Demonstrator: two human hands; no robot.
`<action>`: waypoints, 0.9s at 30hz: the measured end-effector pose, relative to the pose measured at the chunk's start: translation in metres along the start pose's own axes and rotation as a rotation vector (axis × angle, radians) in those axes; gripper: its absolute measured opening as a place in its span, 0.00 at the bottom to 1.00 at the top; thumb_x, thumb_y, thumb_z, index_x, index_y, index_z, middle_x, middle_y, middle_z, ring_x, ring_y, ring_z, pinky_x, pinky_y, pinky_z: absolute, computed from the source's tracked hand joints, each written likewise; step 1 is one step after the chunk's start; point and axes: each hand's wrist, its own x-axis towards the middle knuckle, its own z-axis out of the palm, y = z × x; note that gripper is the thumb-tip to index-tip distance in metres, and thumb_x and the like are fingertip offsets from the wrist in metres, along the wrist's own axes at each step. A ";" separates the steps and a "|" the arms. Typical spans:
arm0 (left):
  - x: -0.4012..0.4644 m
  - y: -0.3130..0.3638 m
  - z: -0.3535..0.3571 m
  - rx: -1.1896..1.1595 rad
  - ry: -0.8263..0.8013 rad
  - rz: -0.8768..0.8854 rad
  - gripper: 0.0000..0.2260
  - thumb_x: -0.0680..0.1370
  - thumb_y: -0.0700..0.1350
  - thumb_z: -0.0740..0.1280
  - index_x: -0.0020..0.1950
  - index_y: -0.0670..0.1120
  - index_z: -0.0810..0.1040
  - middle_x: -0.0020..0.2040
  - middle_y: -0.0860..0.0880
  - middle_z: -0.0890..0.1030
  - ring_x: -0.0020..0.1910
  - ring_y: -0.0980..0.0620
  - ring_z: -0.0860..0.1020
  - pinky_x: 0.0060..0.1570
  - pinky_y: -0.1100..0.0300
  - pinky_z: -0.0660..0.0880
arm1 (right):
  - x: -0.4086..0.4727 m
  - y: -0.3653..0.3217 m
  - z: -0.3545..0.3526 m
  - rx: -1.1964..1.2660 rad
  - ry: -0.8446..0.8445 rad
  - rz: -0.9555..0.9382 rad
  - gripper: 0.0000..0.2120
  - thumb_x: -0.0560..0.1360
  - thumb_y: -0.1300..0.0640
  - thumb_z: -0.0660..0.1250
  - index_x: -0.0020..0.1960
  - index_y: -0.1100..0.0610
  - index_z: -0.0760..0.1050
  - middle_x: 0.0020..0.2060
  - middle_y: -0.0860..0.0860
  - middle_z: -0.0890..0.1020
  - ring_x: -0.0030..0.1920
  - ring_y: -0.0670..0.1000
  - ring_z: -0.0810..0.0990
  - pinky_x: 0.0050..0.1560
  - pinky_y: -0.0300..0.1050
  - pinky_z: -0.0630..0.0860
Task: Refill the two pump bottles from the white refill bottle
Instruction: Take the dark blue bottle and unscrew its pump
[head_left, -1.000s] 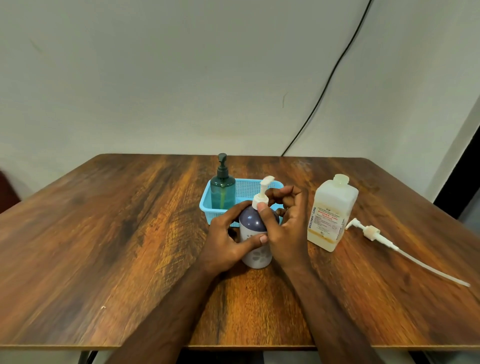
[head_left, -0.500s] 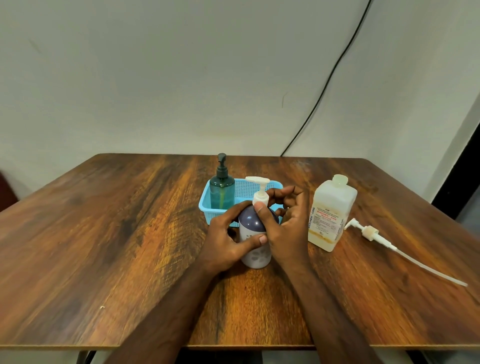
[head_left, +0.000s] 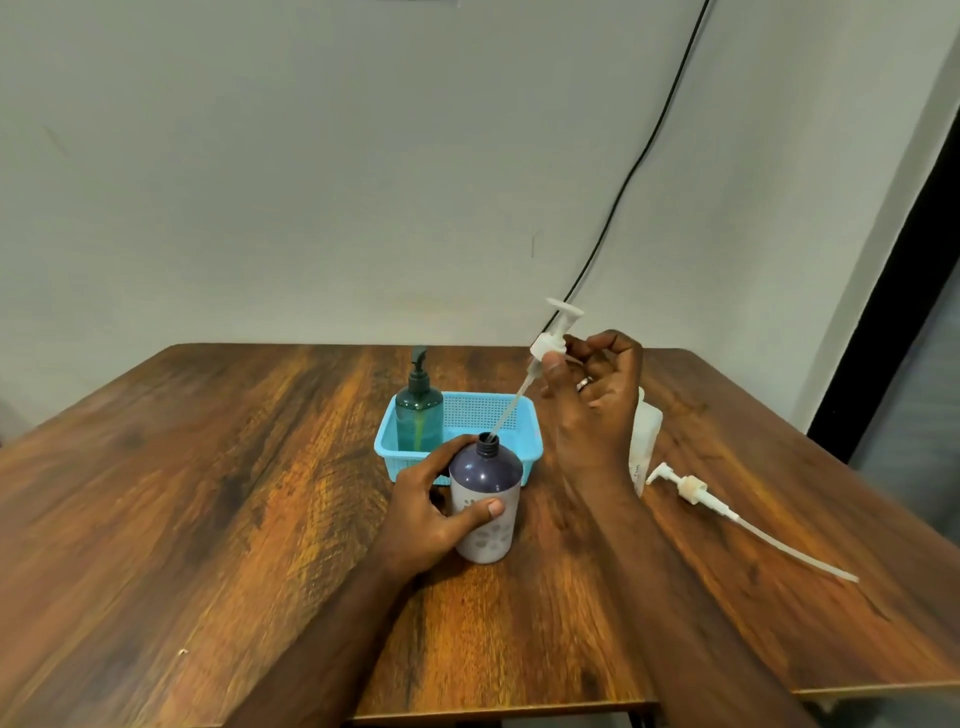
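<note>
A purple-topped pump bottle (head_left: 485, 499) stands upright on the table, and my left hand (head_left: 428, 512) grips its body. My right hand (head_left: 597, 395) pinches the bottle's white pump head (head_left: 551, 340), lifted high and tilted; the tip of its dip tube (head_left: 506, 413) is still in the bottle's open neck. A green pump bottle (head_left: 418, 415) with its pump on stands in the blue basket (head_left: 493, 415). The white refill bottle (head_left: 645, 436) stands behind my right wrist, mostly hidden.
A second loose white pump with a long tube (head_left: 727, 512) lies on the wooden table (head_left: 208, 493) to the right. A black cable (head_left: 639, 161) runs down the wall behind. The table's front edge is near my forearms.
My right hand has lifted the pump head up and to the right out of the purple bottle, drawing its tube almost free. My left hand still holds the bottle.
</note>
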 end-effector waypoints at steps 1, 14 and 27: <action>0.000 0.000 0.001 -0.009 0.005 0.003 0.28 0.67 0.56 0.77 0.65 0.61 0.74 0.61 0.63 0.80 0.60 0.58 0.79 0.51 0.65 0.78 | 0.005 -0.008 -0.001 0.043 0.011 -0.008 0.16 0.76 0.64 0.71 0.54 0.49 0.68 0.47 0.44 0.84 0.51 0.51 0.85 0.51 0.53 0.81; -0.002 0.002 -0.002 -0.036 0.077 -0.018 0.27 0.68 0.46 0.80 0.63 0.57 0.74 0.57 0.67 0.80 0.56 0.63 0.80 0.44 0.72 0.76 | 0.019 -0.025 -0.053 -0.505 -0.207 0.059 0.15 0.74 0.57 0.75 0.53 0.48 0.71 0.47 0.46 0.82 0.46 0.44 0.82 0.44 0.35 0.78; -0.002 -0.002 0.005 0.012 0.036 0.039 0.28 0.65 0.57 0.77 0.64 0.63 0.74 0.59 0.62 0.81 0.58 0.58 0.80 0.46 0.65 0.79 | -0.046 0.002 -0.094 -1.405 -0.609 0.156 0.20 0.79 0.53 0.69 0.69 0.45 0.72 0.68 0.46 0.76 0.67 0.51 0.75 0.66 0.50 0.75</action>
